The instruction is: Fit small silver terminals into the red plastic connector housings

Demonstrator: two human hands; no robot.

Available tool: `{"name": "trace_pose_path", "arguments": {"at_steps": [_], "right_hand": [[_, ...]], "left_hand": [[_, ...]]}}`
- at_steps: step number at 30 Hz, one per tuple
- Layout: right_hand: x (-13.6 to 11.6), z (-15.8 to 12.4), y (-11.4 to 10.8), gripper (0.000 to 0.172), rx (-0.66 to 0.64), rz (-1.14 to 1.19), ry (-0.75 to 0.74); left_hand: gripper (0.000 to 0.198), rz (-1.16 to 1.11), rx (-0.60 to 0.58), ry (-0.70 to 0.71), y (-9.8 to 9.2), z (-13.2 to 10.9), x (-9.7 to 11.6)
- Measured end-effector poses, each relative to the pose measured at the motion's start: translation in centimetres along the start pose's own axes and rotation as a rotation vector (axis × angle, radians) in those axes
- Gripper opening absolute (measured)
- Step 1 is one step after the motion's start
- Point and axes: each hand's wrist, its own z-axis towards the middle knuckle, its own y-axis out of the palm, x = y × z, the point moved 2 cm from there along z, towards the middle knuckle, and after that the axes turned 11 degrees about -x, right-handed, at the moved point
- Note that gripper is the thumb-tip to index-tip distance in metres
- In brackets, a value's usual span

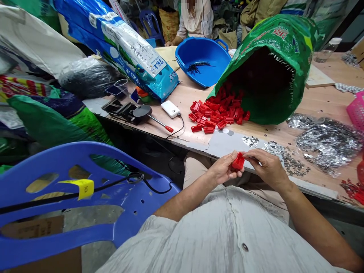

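My left hand (224, 167) grips a small red plastic housing (238, 162) just in front of the table edge, above my lap. The fingers of my right hand (265, 167) are pinched together at the housing's right side; whatever they hold is too small to make out. Beyond my hands, a pile of similar red housings (209, 113) spills from the mouth of a green woven sack (284, 41) lying on its side. Small metal pieces (290, 157) are scattered on the table right of my hands.
A blue basin (210, 53) with thin black pieces stands farther back, a person (196, 19) behind it. A lever tool (142, 112) and a white power bank (171, 109) lie left. Clear bags of metal parts (330, 142) sit right. A blue plastic chair (93, 159) stands at my left.
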Motion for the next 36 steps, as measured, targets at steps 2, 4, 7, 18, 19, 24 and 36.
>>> {"name": "trace_pose_path", "arguments": {"at_steps": [2, 4, 7, 18, 19, 24, 36], "right_hand": [[0.1, -0.1, -0.1, 0.021, -0.029, -0.001, -0.003], [0.2, -0.2, -0.2, 0.021, -0.056, -0.001, 0.009], [0.3, -0.2, -0.3, 0.02, -0.079, -0.009, 0.02], [0.4, 0.2, -0.6, 0.021, -0.179, 0.11, 0.027], [0.5, 0.1, -0.8, 0.021, -0.194, 0.146, 0.047], [1.9, -0.5, -1.3, 0.025, -0.135, 0.225, 0.297], [3.0, -1.1, 0.6, 0.03, -0.189, 0.401, 0.411]], "left_hand": [[0.048, 0.0, 0.019, -0.014, 0.1, 0.0, -0.1], [0.049, -0.003, 0.029, -0.021, 0.2, 0.0, -0.3], [0.048, -0.017, 0.027, -0.024, 0.4, 0.0, -0.5], [0.041, -0.099, 0.029, -0.014, 0.7, 0.0, -0.5], [0.042, -0.099, 0.034, -0.009, 0.6, 0.0, -0.5], [0.042, -0.061, 0.056, 0.021, 0.7, -0.2, -0.4], [0.044, -0.008, 0.06, 0.004, 1.4, -0.3, -0.8]]}}
